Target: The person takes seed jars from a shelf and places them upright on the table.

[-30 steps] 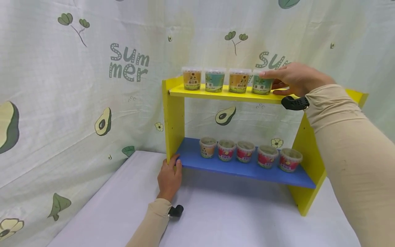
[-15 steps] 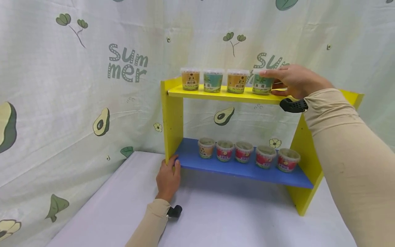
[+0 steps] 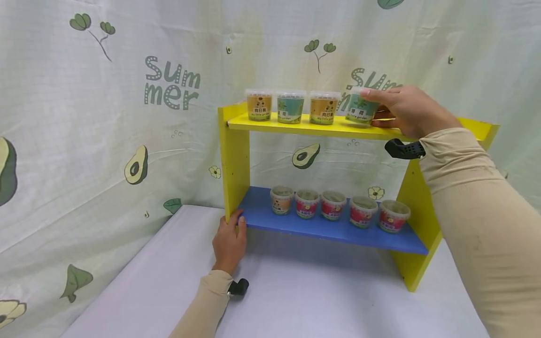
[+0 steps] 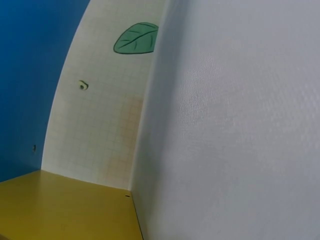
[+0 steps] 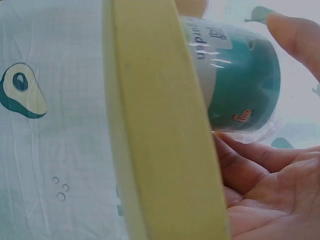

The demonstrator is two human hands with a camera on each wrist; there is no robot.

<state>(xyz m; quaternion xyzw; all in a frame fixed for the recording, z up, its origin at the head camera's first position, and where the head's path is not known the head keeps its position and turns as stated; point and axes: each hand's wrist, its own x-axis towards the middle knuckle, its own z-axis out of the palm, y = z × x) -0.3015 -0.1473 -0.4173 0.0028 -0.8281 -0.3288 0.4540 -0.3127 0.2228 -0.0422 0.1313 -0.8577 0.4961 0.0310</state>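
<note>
My right hand (image 3: pixel 412 110) pinches a teal plastic cup (image 3: pixel 361 107) with a clear rim, thumb on its near upper side. The cup tilts a little at the front of the yellow top shelf (image 3: pixel 304 126). In the right wrist view, the teal cup (image 5: pixel 245 75) shows behind the shelf edge, with thumb and fingers on either side. To its left stand an orange cup (image 3: pixel 324 109), another teal cup (image 3: pixel 290 108) and another orange cup (image 3: pixel 258 106). My left hand (image 3: pixel 229 241) grips the lower front corner of the rack's yellow left side panel (image 3: pixel 235 173).
On the blue lower shelf (image 3: pixel 304 228), an orange cup (image 3: pixel 281 201) and several red cups (image 3: pixel 333 206) stand in a row. The rack rests on a white-covered table (image 3: pixel 313 291). A printed curtain (image 3: pixel 105 131) hangs behind. My right forearm covers part of the rack's right side.
The teal cup in my right hand has tilted and risen slightly, coming a little away from the orange cup beside it. My left hand keeps its hold on the rack.
</note>
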